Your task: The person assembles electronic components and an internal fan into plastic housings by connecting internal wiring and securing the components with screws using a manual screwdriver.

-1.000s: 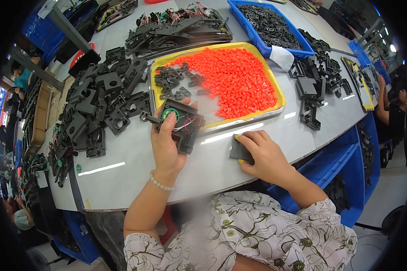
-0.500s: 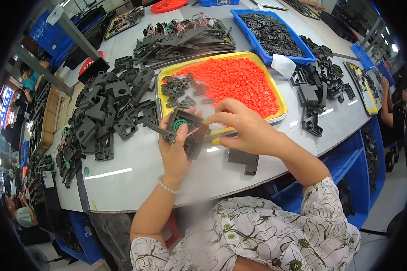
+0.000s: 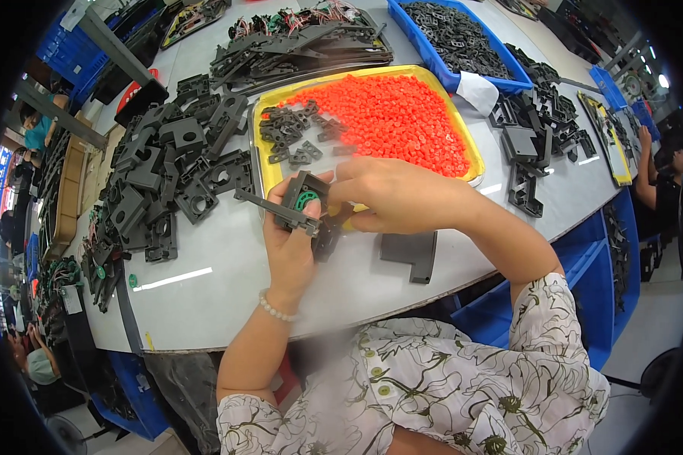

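Observation:
My left hand (image 3: 290, 258) is closed around a dark grey plastic housing (image 3: 287, 213), gripping it above the near part of the table. Inside the housing sits a round green part (image 3: 306, 199), with my left thumb beside it. My right hand (image 3: 398, 196) is bent in at the housing's right side, yellow covers on its fingertips. Those fingers are drawn together; whatever they pinch is hidden. Just right of the hands lies a flat dark grey plastic piece (image 3: 410, 254) on the white table (image 3: 205, 311).
Beyond my hands, a yellow tray (image 3: 470, 155) holds small red parts and dark clips. Dark housings (image 3: 148, 163) are heaped to the left, more parts (image 3: 525, 144) to the right. Farther back stand a blue bin (image 3: 442, 72) and stacked dark strips (image 3: 281, 57). People work at both sides.
My right hand has moved left, closer against the housing, and its fingers have drawn together. The thin wires seen at the housing before are now hidden. The view has shifted slightly.

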Motion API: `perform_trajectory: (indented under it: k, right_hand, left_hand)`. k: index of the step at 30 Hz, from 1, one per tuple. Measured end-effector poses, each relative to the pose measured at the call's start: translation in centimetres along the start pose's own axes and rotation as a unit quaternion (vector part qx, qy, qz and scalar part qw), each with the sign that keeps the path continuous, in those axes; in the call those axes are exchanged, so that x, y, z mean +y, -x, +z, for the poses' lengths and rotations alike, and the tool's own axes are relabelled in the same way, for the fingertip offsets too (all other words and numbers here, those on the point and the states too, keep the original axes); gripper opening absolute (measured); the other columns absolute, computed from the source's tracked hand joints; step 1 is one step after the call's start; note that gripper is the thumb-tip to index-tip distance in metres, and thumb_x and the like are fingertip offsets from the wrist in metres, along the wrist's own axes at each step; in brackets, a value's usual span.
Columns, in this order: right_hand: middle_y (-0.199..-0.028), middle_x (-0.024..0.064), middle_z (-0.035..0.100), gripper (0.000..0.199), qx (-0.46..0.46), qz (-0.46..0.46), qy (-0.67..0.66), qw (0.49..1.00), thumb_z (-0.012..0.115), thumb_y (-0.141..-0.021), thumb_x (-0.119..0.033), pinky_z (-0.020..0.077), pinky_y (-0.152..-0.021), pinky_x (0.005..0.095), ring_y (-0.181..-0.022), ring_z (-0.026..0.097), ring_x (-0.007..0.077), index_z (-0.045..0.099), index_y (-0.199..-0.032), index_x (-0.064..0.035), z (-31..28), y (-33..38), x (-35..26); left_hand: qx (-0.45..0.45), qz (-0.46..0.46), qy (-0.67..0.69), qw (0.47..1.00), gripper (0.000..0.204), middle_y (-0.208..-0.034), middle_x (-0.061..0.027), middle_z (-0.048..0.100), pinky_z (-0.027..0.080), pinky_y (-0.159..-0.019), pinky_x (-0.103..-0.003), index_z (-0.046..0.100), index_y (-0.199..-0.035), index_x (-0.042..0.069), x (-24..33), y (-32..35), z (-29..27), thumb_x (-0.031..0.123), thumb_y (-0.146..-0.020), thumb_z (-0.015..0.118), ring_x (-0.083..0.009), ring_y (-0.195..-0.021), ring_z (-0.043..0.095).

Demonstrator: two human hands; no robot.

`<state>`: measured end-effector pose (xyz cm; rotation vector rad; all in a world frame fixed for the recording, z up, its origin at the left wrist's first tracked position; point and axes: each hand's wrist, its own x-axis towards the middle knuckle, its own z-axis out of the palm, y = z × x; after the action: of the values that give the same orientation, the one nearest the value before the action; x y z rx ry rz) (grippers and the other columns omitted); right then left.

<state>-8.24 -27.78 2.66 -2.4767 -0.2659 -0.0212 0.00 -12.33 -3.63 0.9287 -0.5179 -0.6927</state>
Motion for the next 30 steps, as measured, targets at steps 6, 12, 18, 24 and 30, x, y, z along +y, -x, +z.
perform_trajectory:
  k: [6, 12, 18, 24, 30]
  right_hand:
    - [-0.087, 0.0130, 0.058, 0.013, -0.060, 0.061, 0.002, 0.996, 0.058, -0.070, -0.005, 0.0449, -0.075, 0.0388, -0.085, 0.056, 0.0296, 0.058, -0.083, -0.0008, -0.3, -0.2, -0.8]
    - [-0.084, 0.0136, 0.056, 0.012, 0.011, 0.051, -0.021, 0.998, 0.056, -0.072, -0.004, 0.0447, -0.073, 0.0395, -0.084, 0.056, 0.0305, 0.056, -0.083, 0.0001, 1.6, 0.0, -0.4]
    - [-0.087, 0.0138, 0.053, 0.013, 0.032, 0.053, -0.052, 0.997, 0.055, -0.072, -0.004, 0.0445, -0.073, 0.0398, -0.083, 0.055, 0.0316, 0.054, -0.085, -0.0001, 2.0, 0.3, -0.1]
    - [-0.091, 0.0136, 0.052, 0.021, 0.060, 0.032, -0.035, 0.997, 0.055, -0.072, -0.004, 0.0451, -0.073, 0.0390, -0.085, 0.055, 0.0317, 0.055, -0.093, -0.0024, 2.5, 0.4, -0.1]
    - [-0.090, 0.0123, 0.050, 0.032, 0.099, 0.017, -0.047, 0.994, 0.055, -0.071, -0.003, 0.0461, -0.073, 0.0373, -0.084, 0.054, 0.0290, 0.054, -0.103, -0.0040, 2.5, 1.1, 0.0]
  left_hand:
    - [-0.001, 0.004, -0.018, 1.000, 0.038, -0.118, -0.0183, 0.051, 0.044, -0.088, -0.031, 0.037, -0.118, 0.002, -0.3, 0.1, 0.0, 0.009, -0.086, 0.055, -0.0175, -0.103, 0.052]
    - [0.017, 0.018, 0.001, 1.000, 0.038, -0.118, -0.0192, 0.051, 0.043, -0.088, -0.030, 0.037, -0.118, 0.002, -0.4, 0.2, 0.0, 0.010, -0.086, 0.056, -0.0182, -0.105, 0.051]
    - [0.015, 0.009, -0.003, 1.000, 0.038, -0.117, -0.0197, 0.051, 0.043, -0.088, -0.030, 0.038, -0.118, 0.001, -0.6, 0.1, -0.4, 0.012, -0.086, 0.056, -0.0186, -0.105, 0.051]
    - [0.022, 0.011, -0.004, 1.000, 0.039, -0.118, -0.0194, 0.051, 0.044, -0.087, -0.031, 0.038, -0.119, 0.002, -0.5, 0.1, -0.3, 0.012, -0.086, 0.056, -0.0184, -0.103, 0.052]
    - [0.035, 0.000, -0.010, 0.999, 0.037, -0.116, -0.0214, 0.051, 0.049, -0.084, -0.035, 0.036, -0.118, 0.001, -0.3, 0.0, 0.0, 0.012, -0.086, 0.051, -0.0227, -0.099, 0.056]
